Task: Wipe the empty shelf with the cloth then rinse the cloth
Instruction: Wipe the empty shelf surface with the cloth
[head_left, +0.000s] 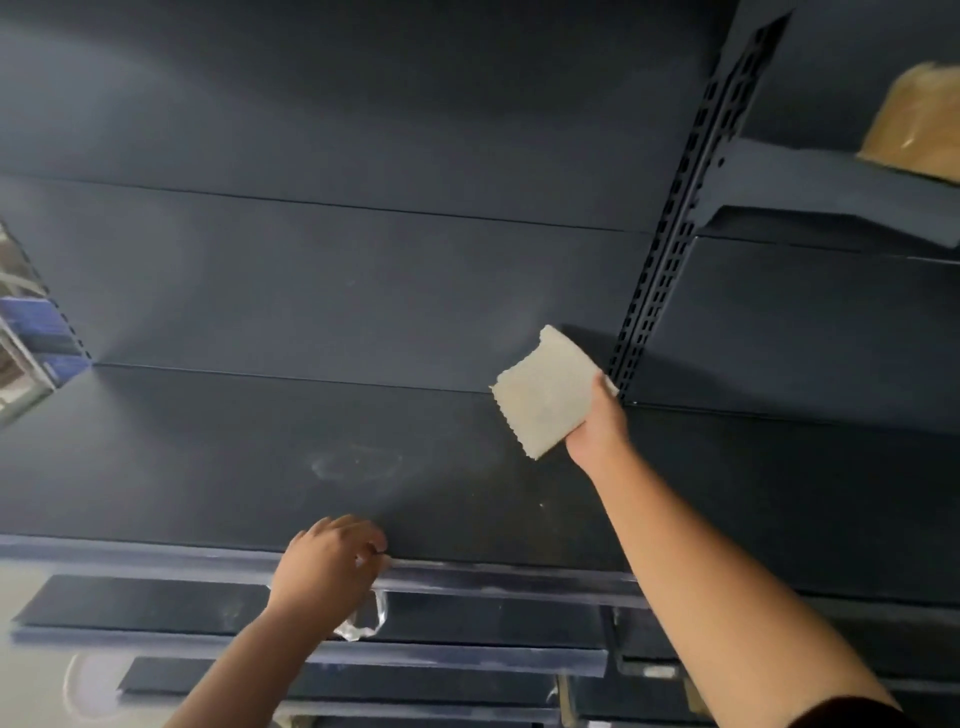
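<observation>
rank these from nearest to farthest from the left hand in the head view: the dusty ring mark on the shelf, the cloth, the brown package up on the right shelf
1. The dusty ring mark, on the shelf just above the left hand at the front edge.
2. The cloth, up to the right, held in the right hand.
3. The brown package, far upper right on the neighbouring shelf.

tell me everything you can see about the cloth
The cloth is a small off-white, roughly square piece, folded flat, with what looks like a fine woven or microfibre texture and a zigzag-cut lower left edge. It looks clean. The right hand grips it at its right edge, thumb on top. It sits tilted at the back right of the dark shelf, near the slotted upright; whether it is pressed against the surface cannot be told.
</observation>
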